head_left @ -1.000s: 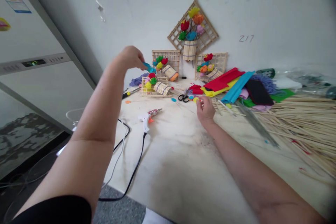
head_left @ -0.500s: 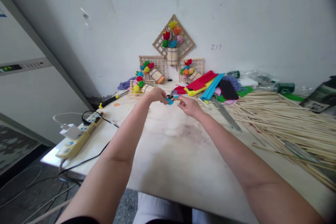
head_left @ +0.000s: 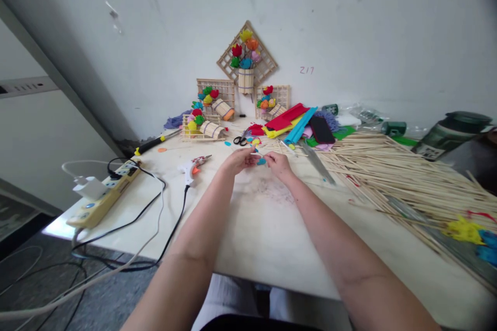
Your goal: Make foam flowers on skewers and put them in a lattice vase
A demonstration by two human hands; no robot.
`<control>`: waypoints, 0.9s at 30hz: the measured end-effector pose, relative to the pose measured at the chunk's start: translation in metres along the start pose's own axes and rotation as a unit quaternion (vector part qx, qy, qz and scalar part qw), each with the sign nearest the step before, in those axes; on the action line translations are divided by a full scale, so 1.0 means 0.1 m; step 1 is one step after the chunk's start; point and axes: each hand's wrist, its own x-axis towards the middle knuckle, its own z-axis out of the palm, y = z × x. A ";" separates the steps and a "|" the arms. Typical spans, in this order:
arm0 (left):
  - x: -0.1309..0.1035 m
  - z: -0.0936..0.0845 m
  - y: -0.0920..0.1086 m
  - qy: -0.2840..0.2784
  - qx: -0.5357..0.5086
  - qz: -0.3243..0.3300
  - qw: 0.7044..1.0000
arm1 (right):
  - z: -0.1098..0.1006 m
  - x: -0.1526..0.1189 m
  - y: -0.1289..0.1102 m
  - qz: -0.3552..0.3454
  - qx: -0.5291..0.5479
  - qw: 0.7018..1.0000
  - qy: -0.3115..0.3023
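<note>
Near the middle of the table, my left hand has its fingers around a small blue piece. My right hand pinches at the right edge of that same piece, close beside my left fingers. Another bit of blue shows at my left fingertips. Black scissors lie just beyond my hands, beside a yellow round piece and red scraps. To the left of my left forearm rests a white glue gun.
Lattice frames with coloured flowers stand at the wall. Crepe sheets, a dark phone and many thin sticks lie right. A power strip with trailing cables is at the left edge.
Both hands have come slightly nearer to me with the blue piece. The scissors, previously mostly hidden around my hands, now show on the table. The view has shifted, bringing the glue gun into sight.
</note>
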 end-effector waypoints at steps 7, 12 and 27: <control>0.13 -0.01 -0.18 0.177 0.155 0.117 0.965 | -0.09 0.03 0.12 0.066 -0.032 0.997 0.035; 0.13 0.07 -0.21 0.249 0.537 0.140 0.794 | -0.06 0.02 0.10 0.088 -0.051 0.994 0.034; 0.20 0.19 -0.28 0.267 0.572 0.145 0.762 | -0.06 -0.01 0.15 0.114 -0.096 0.987 0.059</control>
